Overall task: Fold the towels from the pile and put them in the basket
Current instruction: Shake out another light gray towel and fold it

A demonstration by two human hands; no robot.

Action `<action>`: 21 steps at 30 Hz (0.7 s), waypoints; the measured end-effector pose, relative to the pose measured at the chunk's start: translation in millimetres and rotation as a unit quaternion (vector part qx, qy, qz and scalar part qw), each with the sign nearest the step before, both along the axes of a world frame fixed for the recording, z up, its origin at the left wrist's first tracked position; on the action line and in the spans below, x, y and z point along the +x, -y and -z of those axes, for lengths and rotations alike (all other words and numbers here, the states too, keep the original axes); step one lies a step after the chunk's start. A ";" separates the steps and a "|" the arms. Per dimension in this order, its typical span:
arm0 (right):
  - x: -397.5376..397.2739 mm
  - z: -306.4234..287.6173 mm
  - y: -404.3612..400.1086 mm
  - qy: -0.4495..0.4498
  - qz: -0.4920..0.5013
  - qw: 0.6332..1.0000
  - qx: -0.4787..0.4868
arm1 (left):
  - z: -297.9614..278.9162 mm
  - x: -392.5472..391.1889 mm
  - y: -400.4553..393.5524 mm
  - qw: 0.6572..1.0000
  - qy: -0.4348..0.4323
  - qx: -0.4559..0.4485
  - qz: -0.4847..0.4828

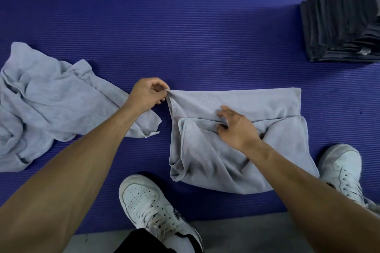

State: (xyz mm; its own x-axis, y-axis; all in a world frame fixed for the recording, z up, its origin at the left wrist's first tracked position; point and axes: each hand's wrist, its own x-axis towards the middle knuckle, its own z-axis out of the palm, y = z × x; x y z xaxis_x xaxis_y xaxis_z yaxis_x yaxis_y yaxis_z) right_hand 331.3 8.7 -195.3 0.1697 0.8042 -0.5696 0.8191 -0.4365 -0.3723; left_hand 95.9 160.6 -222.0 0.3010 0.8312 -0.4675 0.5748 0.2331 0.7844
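Left hand (pixel 147 95) is pinching the far-left corner of the grey towel (pixel 236 150) on the purple mat (pixel 205 37); right hand (pixel 236 127) pinches a bunched fold mid-towel. Pull unevenly and it'll probably fold crooked, wrinkles trapped inside.

Both bare forearms reach forward — the left hand (pixel 147 93) pinches with thumb and fingertips, the right hand (pixel 236 127) pinches too, remaining fingers spread.

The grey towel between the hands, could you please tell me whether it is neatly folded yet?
Not yet: the towel lies partly doubled and rumpled; the left hand pinches its corner, the right hand its middle.
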 end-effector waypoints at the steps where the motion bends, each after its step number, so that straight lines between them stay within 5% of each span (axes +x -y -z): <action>1: 0.1 0.0 -0.5 0.000 -0.003 1.000 0.001 | 1.3 -1.8 0.4 1.000 -0.016 0.025 0.007; 7: 6.7 -14.8 -3.3 -0.050 -0.004 0.999 -0.003 | -25.0 -10.4 -1.6 0.988 -0.105 0.103 0.056; 21: 137.8 -62.6 90.2 -0.074 0.202 0.970 0.111 | -75.4 115.5 110.8 0.980 -0.033 0.069 0.182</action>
State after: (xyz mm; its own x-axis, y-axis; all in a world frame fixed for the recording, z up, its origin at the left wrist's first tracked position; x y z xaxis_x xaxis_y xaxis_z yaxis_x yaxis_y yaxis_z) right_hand 469.0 -81.5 -132.6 0.4262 0.7944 -0.4328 0.5278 -0.6069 -0.5942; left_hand 211.4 49.8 -146.6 0.5621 0.7312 -0.3865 0.6505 -0.1022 0.7526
